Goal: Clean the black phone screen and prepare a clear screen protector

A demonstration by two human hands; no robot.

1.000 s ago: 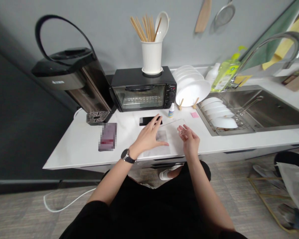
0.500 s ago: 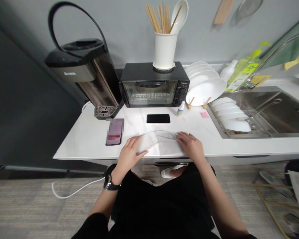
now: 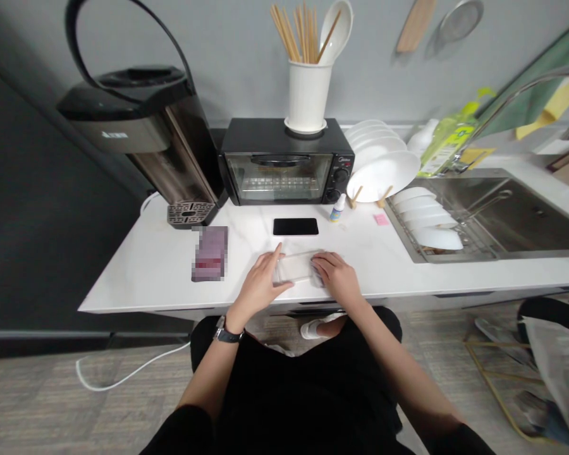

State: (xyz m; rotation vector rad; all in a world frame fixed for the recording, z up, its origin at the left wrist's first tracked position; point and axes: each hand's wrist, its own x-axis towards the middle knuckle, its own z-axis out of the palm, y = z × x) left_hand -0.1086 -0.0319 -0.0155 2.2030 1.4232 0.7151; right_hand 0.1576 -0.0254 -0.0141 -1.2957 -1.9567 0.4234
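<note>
One clear plastic case (image 3: 296, 268) is lying on the desk (image 3: 365, 256) near the phone (image 3: 296, 227); left hand (image 3: 260, 282) is bracing one end, thumb spread, right hand (image 3: 337, 276) pinching the other. Probably handling light, slick, bendy: grip edges.

The bare left hand (image 3: 259, 285) spreads thumb from index finger; the bare right hand (image 3: 339, 278) curls inward, palm down.

Bright, diffuse light whitens the counter (image 3: 249, 237) (edges look stretched).
</note>
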